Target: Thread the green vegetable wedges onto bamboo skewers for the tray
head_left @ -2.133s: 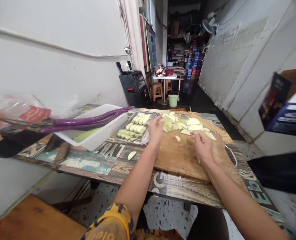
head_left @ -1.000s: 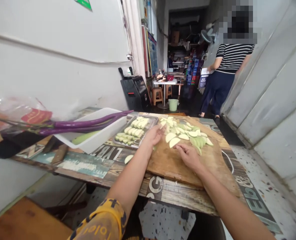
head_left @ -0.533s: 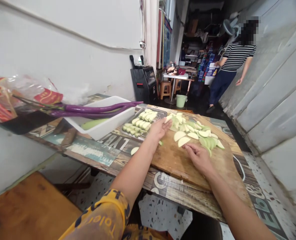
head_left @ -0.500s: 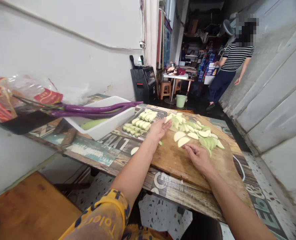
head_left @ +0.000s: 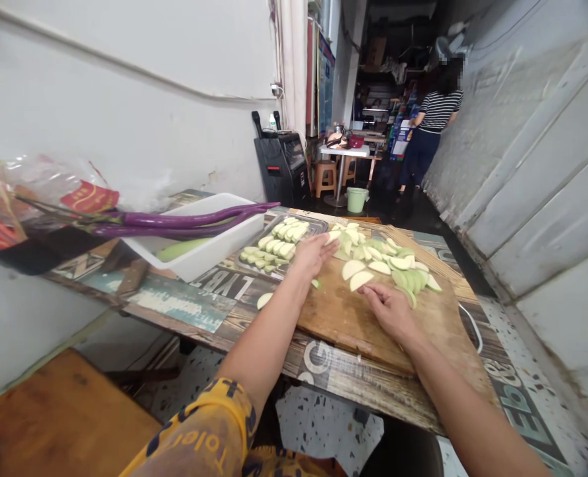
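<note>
A wood-patterned table filled the foreground, the biggest thing within reach. On it lay the wooden cutting board, directly in front of the person. To the left stood a white tub, with long purple eggplants, whole, resting across it and a pale green vegetable inside. Between tub and board sat the clear tray.

Next in size came the hands. The left hand reached over the gap between tray and board, fingers extended, pale slices right at their tips; whether it gripped any could not be told. The right hand was over the board, thumb and forefinger in a narrow pinch on the near end of a D-shaped slice.

The work looked partway along. About 3 rows of slices lay neatly overlapped in the tray, so that share seemed done. The loose slices, already cut, were spread unsorted across the far side of the board, apparently the part left. Smallest of all, 1 stray slice lay on the tabletop, outside both tray and board.
</note>
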Tool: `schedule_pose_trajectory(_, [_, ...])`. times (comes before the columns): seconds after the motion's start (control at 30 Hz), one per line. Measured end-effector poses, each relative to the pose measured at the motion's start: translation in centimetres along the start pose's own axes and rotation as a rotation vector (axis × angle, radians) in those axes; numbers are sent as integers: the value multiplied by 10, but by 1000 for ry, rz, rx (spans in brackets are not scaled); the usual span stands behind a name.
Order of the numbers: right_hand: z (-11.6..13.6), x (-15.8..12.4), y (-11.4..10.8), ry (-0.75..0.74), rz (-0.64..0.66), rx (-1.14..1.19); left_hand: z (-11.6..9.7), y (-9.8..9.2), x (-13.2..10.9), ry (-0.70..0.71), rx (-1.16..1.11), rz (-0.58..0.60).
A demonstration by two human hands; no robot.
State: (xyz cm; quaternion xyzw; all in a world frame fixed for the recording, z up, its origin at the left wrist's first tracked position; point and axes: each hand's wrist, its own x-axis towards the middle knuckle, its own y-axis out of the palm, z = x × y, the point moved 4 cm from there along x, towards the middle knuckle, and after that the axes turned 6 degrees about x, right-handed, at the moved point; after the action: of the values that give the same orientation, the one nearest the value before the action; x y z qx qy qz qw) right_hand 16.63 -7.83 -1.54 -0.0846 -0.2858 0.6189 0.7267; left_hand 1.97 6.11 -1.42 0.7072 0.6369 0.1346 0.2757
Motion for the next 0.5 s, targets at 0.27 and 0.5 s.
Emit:
schedule_pose_trajectory(0.27, [3,1,-3,8,-7,4,0,4,-5,27,87,78])
schedule_pose_trajectory(0.5, [-1,1,-3,0,-9,-16,6,6,-6,-27,66,101])
